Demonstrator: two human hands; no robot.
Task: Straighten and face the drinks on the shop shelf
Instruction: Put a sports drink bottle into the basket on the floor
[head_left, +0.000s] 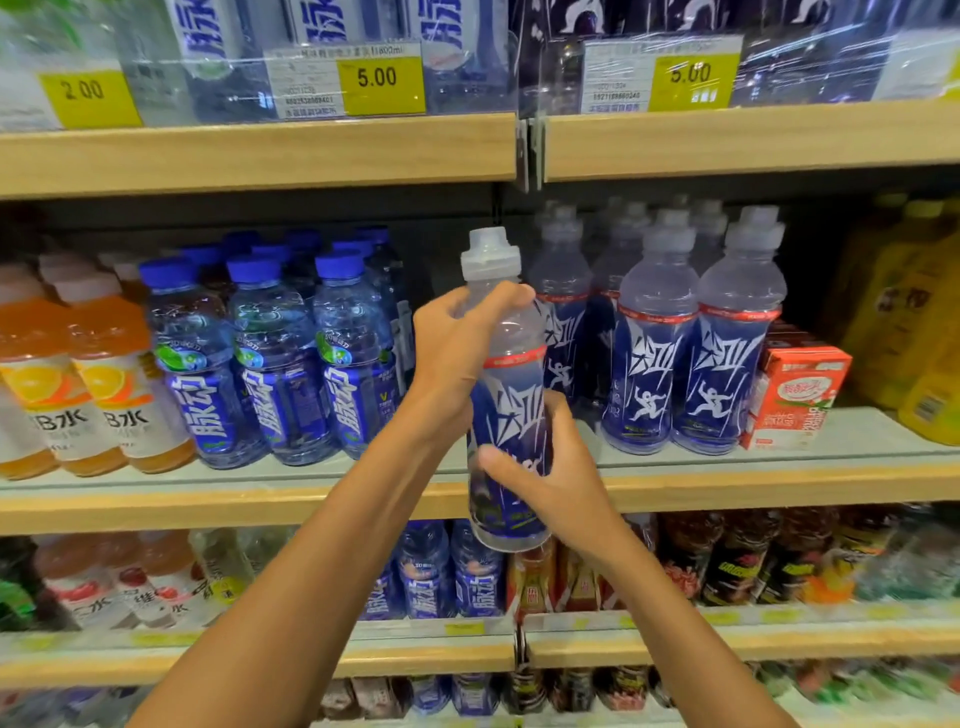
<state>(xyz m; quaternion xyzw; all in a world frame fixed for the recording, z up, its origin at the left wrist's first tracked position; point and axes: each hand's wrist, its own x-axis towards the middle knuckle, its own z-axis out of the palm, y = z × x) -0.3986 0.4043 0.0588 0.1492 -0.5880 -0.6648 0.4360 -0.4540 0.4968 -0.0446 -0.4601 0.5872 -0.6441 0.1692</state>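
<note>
Halfway-ish, probably. Blue sports bottle (511, 395) off the middle shelf (208, 501), out front: left grip (460, 353) wrapped round its shoulder, right grip (553, 483) curled round its lower half. Matching row (691, 364) already facing forward; this one not yet back.

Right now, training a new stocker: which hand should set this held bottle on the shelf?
Probably left: the left hand grips the bottle high, clear of the shelf; the right hand wraps its lower body.
</note>
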